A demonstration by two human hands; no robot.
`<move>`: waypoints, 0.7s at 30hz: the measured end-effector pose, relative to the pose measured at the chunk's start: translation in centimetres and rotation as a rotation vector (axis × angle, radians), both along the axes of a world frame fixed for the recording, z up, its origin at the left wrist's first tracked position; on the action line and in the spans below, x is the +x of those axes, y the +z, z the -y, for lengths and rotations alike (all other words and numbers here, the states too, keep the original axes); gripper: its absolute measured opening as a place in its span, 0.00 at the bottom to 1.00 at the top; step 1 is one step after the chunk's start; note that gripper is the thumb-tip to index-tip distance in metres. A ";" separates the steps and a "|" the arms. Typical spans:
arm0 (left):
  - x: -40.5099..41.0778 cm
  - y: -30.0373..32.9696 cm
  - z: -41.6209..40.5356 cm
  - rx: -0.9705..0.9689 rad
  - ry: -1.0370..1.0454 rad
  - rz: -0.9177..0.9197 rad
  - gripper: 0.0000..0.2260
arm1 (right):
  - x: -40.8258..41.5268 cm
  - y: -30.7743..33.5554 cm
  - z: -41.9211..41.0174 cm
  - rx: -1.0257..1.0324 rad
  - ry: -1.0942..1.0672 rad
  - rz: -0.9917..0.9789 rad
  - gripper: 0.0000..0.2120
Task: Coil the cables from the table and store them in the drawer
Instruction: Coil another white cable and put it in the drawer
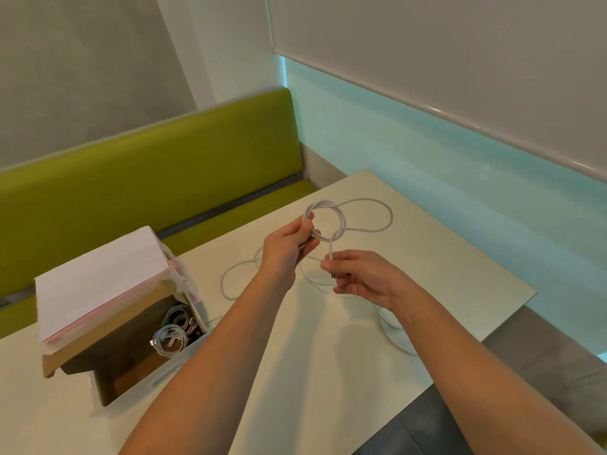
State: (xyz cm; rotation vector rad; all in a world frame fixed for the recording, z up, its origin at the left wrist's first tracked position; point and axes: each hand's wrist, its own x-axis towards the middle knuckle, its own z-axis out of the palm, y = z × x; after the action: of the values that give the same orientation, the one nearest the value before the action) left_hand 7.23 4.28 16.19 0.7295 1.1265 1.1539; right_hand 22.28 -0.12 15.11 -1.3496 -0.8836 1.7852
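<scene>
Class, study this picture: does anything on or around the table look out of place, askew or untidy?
Mostly tidy. The left hand holds a neat coil of white cable, the right hand pinching its end, but loose loops sprawl uncoiled on the table. The drawer box sits askew to the table's edge, coiled cables inside.

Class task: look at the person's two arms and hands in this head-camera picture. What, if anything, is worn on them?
Nothing worn shows. The left hand and right hand are bare: no gloves, rings, watch or bands visible. Both forearms are uncovered to the picture's bottom edge, with no sleeves in view.
</scene>
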 end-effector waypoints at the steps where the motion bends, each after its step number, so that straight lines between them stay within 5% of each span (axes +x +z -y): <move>1: 0.1 0.0 -0.1 0.004 0.007 -0.014 0.06 | 0.1 0.0 0.0 0.012 0.017 0.045 0.13; 5: 0.3 -0.4 -0.3 0.006 0.042 -0.023 0.08 | 0.5 0.3 0.2 0.007 0.138 0.098 0.07; 14: -0.7 0.6 -1.9 0.020 0.182 0.014 0.11 | 0.7 -2.1 2.0 -0.066 0.634 0.390 0.11; 21: -0.7 1.8 -2.4 0.102 0.218 0.017 0.12 | 1.8 -4.8 1.7 -0.140 0.627 0.778 0.13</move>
State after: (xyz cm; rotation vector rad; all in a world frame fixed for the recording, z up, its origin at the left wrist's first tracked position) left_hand 6.51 6.70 17.99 0.6860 1.1602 1.4072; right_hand 24.04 -1.86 10.27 -2.0777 -1.7757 1.7665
